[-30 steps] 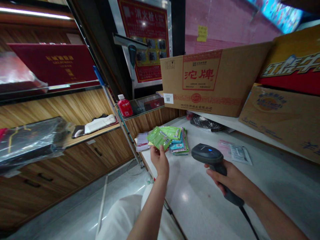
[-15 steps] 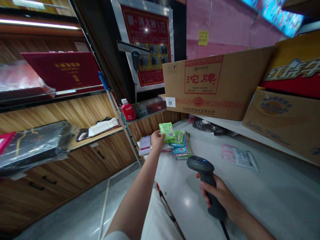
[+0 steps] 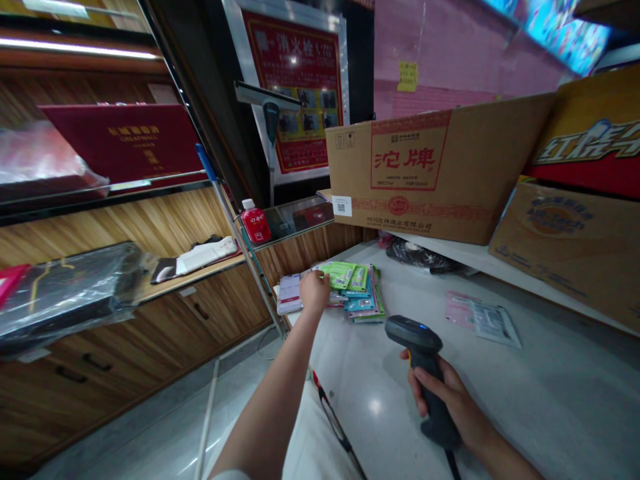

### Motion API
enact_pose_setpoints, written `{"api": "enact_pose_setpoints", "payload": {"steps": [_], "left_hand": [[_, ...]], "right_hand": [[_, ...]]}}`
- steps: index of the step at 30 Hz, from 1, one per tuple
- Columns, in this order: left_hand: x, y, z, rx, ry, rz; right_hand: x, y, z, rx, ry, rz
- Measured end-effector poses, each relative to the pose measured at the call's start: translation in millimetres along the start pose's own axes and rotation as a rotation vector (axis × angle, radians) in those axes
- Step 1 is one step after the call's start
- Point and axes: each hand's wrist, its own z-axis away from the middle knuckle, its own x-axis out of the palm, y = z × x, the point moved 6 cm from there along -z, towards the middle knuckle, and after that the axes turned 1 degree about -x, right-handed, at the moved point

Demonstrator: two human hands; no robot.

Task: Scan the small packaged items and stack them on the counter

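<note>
My left hand (image 3: 314,291) reaches out over the far left corner of the pale counter (image 3: 525,393). Its fingers are curled down on the left edge of a pile of green and blue packets (image 3: 357,292). A green packet (image 3: 339,273) lies on top of that pile just beyond the fingers; I cannot tell whether they still pinch it. My right hand (image 3: 447,397) is wrapped round the grip of a dark barcode scanner (image 3: 417,340), whose head points toward the pile and shows a small blue light. A white booklet (image 3: 290,293) lies left of the pile.
Large cardboard boxes (image 3: 430,173) stand on a white shelf behind the counter, with a dark bundle (image 3: 417,255) under it. A pink and white slip (image 3: 483,320) lies on the counter at right. A mop pole (image 3: 235,233) leans at left by wooden cabinets (image 3: 150,320); a red bottle (image 3: 254,221) stands behind.
My left hand carried the green packet away from me and down onto the pile. The scanner in my right hand has dropped lower and nearer to me.
</note>
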Motion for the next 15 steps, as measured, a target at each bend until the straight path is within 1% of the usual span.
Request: {"api": "enact_pose_setpoints", "payload": {"steps": [3,6,8,10,12,13,15], "left_hand": [[-5,0,3,0.023,0.035,-0.046],[-16,8,9,0.089,0.145,-0.038],[-22,21,18,0.197,0.242,0.001],[-24,42,34,0.36,0.291,0.069],[-17,66,54,0.542,0.259,0.148],[-11,78,65,0.626,0.214,0.183],[7,98,88,0.769,0.082,0.232]], "right_hand": [[-1,0,0,0.012,0.016,-0.037],[-2,-2,-3,0.015,0.031,-0.044],[-5,-7,-7,0.009,0.067,0.0],[-10,-17,-12,-0.003,0.101,0.043],[-20,-28,-16,-0.006,0.181,0.064],[-26,-34,-17,-0.004,0.227,0.079],[-39,-44,-18,-0.016,0.278,0.094]]}}
